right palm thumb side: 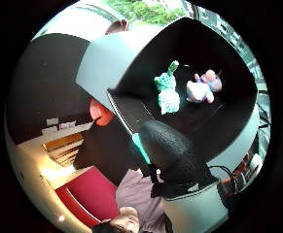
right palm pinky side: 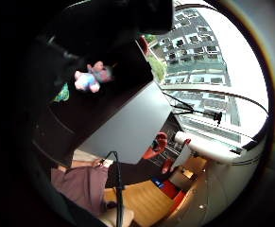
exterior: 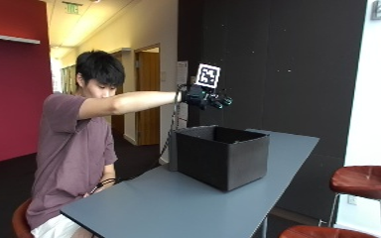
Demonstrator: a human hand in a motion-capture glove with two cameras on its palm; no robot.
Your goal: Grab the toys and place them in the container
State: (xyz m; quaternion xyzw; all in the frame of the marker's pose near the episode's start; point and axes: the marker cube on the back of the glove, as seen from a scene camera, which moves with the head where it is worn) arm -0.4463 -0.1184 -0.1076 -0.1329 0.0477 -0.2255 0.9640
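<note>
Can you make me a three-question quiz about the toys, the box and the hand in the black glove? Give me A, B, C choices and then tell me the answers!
1. Where are the toys?
A. On the stool
B. Inside the black box
C. On the floor

2. How many toys are in the box?
A. Two
B. Five
C. None

3. Where is the gloved hand?
A. Flat on the table
B. Under the table
C. Up in the air above the box

Answers:
1. B: the teal toy and the pink-and-purple toy lie on the bottom of the black box.
2. A: the thumb side palm view shows just those two.
3. C: the gloved hand hangs above the box, touching nothing on the grey table.
</note>
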